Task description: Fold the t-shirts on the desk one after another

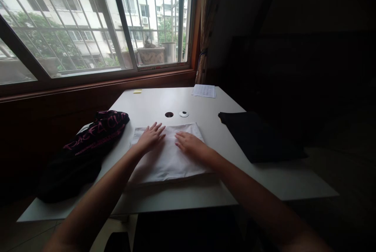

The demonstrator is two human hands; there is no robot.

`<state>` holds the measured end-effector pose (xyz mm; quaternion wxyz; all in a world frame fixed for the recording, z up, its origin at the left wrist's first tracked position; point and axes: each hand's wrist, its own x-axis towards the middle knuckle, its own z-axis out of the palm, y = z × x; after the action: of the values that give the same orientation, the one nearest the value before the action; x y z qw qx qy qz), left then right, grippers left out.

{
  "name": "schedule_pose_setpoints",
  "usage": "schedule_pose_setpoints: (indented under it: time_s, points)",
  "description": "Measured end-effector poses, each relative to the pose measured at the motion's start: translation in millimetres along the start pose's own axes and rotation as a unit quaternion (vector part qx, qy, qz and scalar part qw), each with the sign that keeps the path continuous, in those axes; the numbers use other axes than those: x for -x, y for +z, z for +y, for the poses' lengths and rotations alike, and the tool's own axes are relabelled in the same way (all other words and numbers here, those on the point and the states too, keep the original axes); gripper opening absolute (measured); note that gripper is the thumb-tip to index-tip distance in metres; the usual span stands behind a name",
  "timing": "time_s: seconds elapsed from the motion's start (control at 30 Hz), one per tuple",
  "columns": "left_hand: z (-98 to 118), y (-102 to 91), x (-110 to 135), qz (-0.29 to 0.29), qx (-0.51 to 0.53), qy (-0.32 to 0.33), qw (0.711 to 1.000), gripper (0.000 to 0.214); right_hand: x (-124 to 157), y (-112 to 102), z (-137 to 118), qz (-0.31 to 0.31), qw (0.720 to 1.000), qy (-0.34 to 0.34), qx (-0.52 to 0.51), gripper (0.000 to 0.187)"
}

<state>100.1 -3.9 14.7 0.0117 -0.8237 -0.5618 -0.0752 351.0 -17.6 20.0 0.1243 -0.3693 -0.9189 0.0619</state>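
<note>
A white folded cloth [167, 165], probably a garment, lies flat in the middle of the white table [147, 103]. My left hand [150, 137] rests on its far left part with the fingers spread. On its right half lies my right hand [190, 145], palm down, fingers stretched out toward the left. Neither hand grips anything. To the left, a black garment with pink lettering [94, 138] sits in a loose heap at the table's edge. A dark folded cloth [258, 136] lies flat on the right side.
Beyond the white cloth are a round cable hole [169, 115] and its white cover [183, 114]. Printed papers [203, 91] and a yellow note [137, 91] lie near the far edge. A barred window [117, 28] and a curtain [204, 28] stand behind.
</note>
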Motion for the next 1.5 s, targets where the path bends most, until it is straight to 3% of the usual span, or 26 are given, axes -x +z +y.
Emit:
schedule_pose_setpoints:
  time_s: [0.1, 0.2, 0.43, 0.63, 0.97, 1.17, 1.3, 1.5]
  points:
    - [10, 12.0, -1, -0.044, 0.011, -0.016, 0.999, 0.059, -3, 6, 47, -0.044, 0.995, 0.086, 0.011, 0.062]
    - [7, 16.9, 0, -0.044, 0.014, -0.028, 0.999, 0.062, -6, 9, 78, -0.055, 0.987, 0.149, 0.006, 0.068]
    - [-7, 16.9, 2, -0.035, 0.013, -0.056, 0.998, 0.064, -16, 10, 104, -0.068, 0.978, 0.199, 0.004, 0.067]
    - [-7, 16.8, 3, -0.022, 0.032, -0.050, 0.998, 0.061, 7, 5, 90, -0.059, 0.984, 0.169, 0.007, 0.070]
    - [-13, 20.0, 3, -0.032, 0.033, -0.031, 0.998, 0.062, 108, -11, 12, -0.118, 0.993, -0.004, -0.025, 0.068]
    - [-28, 15.9, 5, -0.030, 0.039, 0.012, 0.999, 0.057, 137, -19, 3, -0.123, 0.991, -0.034, -0.033, 0.068]
    - [3, 5.5, 18, -0.003, 0.037, 0.030, 0.999, 0.056, 138, -18, 6, -0.116, 0.992, -0.043, -0.031, 0.066]
    - [90, 5.6, 74, -0.011, 0.059, 0.184, 0.981, 0.059, 139, -5, 12, -0.090, 0.995, -0.030, -0.020, 0.068]
